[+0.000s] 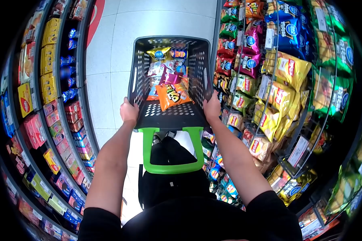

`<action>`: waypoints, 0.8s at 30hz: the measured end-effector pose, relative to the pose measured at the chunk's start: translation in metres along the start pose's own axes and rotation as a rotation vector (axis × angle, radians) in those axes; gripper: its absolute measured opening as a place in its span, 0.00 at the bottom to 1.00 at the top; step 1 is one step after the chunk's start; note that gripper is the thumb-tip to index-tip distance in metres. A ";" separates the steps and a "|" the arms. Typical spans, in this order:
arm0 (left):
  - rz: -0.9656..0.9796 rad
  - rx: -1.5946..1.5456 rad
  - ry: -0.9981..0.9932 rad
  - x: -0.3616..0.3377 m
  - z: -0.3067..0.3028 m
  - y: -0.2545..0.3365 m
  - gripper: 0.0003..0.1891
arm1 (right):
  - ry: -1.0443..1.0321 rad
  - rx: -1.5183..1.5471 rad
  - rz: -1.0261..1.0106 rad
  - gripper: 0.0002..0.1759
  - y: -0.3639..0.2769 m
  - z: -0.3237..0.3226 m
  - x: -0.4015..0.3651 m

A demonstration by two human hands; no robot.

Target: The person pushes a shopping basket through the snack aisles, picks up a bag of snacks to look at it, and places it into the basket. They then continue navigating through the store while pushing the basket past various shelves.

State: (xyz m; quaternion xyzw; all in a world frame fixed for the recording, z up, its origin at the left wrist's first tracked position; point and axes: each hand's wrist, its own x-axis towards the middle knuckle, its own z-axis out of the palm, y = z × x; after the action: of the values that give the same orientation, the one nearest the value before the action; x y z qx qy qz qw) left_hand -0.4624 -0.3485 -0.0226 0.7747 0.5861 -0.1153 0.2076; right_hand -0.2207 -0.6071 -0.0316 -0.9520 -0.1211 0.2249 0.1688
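A black perforated shopping basket [138, 66] with a green handle [173, 168] is in front of my body. My left hand [129, 111] grips its left side near the close end, and my right hand [212, 107] grips the right side. Inside lie an orange snack bag [174, 95], a magenta bag [169, 78], a yellow bag [159, 54] and several other packets. The fingers of both hands are wrapped over the basket's edges and partly hidden.
Shelves of boxed sweets and biscuits [49, 88] run along the left. On the right, racks hold yellow chip bags [287, 70], blue bags [287, 30] and green bags [328, 94]. Pale floor tiles [108, 52] lie between them.
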 end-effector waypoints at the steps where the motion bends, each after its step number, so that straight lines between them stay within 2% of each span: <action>1: -0.002 -0.001 -0.001 0.006 -0.004 0.006 0.14 | -0.020 0.025 -0.004 0.29 -0.002 0.000 0.009; 6: 0.030 -0.046 0.034 0.039 -0.017 0.032 0.14 | -0.048 0.057 -0.002 0.29 -0.015 -0.004 0.047; 13: 0.018 -0.016 -0.001 0.088 -0.032 0.071 0.15 | -0.001 0.045 0.006 0.29 -0.046 -0.018 0.101; 17: 0.006 -0.008 -0.012 0.127 -0.055 0.110 0.15 | 0.062 0.020 -0.059 0.30 -0.069 -0.027 0.144; 19: 0.036 -0.011 -0.003 0.150 -0.058 0.123 0.14 | -0.005 0.021 0.045 0.31 -0.084 -0.034 0.164; 24: 0.031 0.025 -0.001 0.195 -0.077 0.167 0.14 | 0.047 0.004 0.042 0.31 -0.112 -0.048 0.214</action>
State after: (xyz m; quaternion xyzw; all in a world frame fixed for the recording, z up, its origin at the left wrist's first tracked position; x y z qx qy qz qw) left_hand -0.2515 -0.1831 -0.0052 0.7862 0.5724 -0.1195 0.1999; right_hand -0.0294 -0.4519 -0.0315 -0.9590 -0.0967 0.2060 0.1688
